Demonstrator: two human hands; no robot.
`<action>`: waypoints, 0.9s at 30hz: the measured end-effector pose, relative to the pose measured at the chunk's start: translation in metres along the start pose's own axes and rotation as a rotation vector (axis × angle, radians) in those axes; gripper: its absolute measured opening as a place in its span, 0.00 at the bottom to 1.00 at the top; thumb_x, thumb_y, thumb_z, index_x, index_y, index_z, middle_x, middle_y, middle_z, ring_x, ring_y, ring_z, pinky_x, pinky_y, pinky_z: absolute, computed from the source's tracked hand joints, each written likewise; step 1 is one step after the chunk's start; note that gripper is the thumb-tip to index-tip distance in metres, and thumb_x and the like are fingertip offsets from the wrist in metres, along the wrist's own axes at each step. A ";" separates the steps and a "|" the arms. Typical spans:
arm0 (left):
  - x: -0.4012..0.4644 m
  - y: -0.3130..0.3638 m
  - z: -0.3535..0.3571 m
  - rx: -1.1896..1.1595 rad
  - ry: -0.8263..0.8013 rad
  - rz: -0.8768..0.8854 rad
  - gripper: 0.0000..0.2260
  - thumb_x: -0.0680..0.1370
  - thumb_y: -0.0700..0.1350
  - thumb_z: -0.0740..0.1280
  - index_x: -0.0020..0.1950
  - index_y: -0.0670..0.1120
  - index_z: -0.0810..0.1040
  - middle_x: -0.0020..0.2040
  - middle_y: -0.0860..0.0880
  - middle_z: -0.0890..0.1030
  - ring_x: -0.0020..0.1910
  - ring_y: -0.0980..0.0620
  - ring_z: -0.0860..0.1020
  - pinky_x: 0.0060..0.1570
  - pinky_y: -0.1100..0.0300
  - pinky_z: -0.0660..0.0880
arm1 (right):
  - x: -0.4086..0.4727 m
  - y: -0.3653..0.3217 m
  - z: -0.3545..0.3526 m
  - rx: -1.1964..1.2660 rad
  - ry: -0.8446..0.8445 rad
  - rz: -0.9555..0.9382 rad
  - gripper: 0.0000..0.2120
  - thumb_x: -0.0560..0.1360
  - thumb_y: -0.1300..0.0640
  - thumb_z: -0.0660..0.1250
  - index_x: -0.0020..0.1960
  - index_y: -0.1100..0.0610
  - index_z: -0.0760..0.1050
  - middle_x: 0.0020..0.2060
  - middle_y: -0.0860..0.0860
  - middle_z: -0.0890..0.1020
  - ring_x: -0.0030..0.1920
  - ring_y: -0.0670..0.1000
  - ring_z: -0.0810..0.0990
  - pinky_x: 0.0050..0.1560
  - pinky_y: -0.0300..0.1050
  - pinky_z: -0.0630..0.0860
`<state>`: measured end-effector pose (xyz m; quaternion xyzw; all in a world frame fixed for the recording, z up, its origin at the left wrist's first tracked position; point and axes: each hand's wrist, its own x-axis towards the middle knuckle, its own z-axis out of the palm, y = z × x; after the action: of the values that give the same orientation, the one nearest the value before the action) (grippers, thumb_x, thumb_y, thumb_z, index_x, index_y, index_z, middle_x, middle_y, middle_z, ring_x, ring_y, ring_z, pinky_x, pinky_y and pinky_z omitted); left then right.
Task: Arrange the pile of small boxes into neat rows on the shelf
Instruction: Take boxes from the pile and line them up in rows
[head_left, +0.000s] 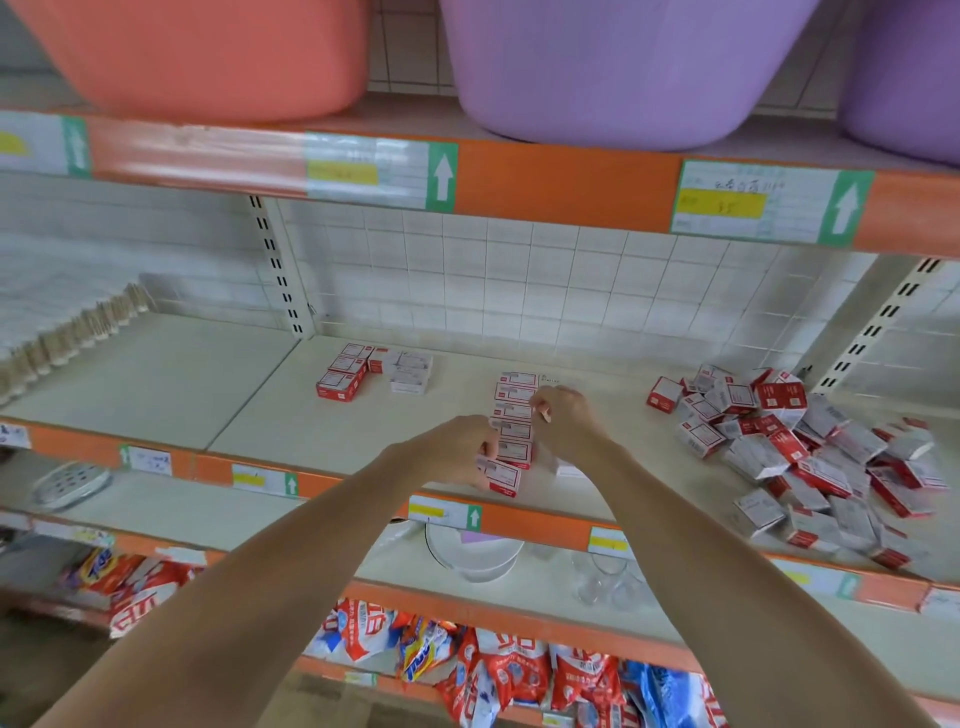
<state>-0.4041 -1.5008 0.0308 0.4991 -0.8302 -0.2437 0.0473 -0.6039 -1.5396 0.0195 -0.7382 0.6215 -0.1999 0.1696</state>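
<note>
Now, row: a line of red-and-white small boxes (511, 415) runs front to back on the cream shelf (291, 415), label faces up; their print is too small to read.
Left hand: the left hand (457, 452) is at the left side of the row's near end, fingers curled on the front box (501, 475), which sits slightly askew.
Right hand: the right hand (563, 415) is at the right side of the row's middle, fingertips pinched against a box edge.
Pile: a loose pile of the same boxes (810, 457) lies well to the right of the row, tumbled at all angles.
Small stack: a tidy cluster of boxes (374, 371) stands left of the row, toward the tiled back wall.
Price tags: green-edged tags with white arrows sit on the orange shelf rails; the one up and right of the row (769, 205) has a yellow patch with handwriting, seemingly "35", the rest unreadable.
Above the row: a pink tub (208, 52) and a purple tub (623, 67).
Below the row: white dishes (475, 553), clear glasses (605, 577), and red and blue bags (493, 670) with blurred lettering.
</note>
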 end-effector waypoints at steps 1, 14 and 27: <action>0.000 0.000 0.002 0.019 0.009 0.005 0.14 0.69 0.44 0.77 0.50 0.43 0.78 0.51 0.50 0.74 0.49 0.50 0.73 0.46 0.61 0.71 | 0.000 0.000 0.001 0.001 0.000 0.000 0.11 0.75 0.60 0.64 0.56 0.57 0.79 0.50 0.53 0.80 0.52 0.54 0.77 0.53 0.48 0.76; 0.004 0.007 0.008 0.058 0.042 0.073 0.13 0.69 0.44 0.77 0.46 0.44 0.75 0.48 0.53 0.71 0.47 0.53 0.71 0.49 0.60 0.71 | -0.005 0.006 0.002 0.005 0.002 -0.030 0.10 0.75 0.62 0.63 0.55 0.59 0.78 0.50 0.53 0.80 0.53 0.54 0.76 0.53 0.46 0.74; 0.015 0.016 0.003 0.132 0.023 0.074 0.11 0.72 0.49 0.73 0.48 0.46 0.76 0.51 0.52 0.74 0.49 0.51 0.73 0.48 0.58 0.71 | -0.009 0.014 -0.009 -0.020 -0.113 0.000 0.11 0.74 0.59 0.66 0.55 0.55 0.78 0.53 0.51 0.77 0.53 0.53 0.77 0.53 0.46 0.75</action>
<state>-0.4250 -1.5066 0.0331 0.4730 -0.8616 -0.1810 0.0329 -0.6220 -1.5332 0.0198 -0.7500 0.6130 -0.1517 0.1968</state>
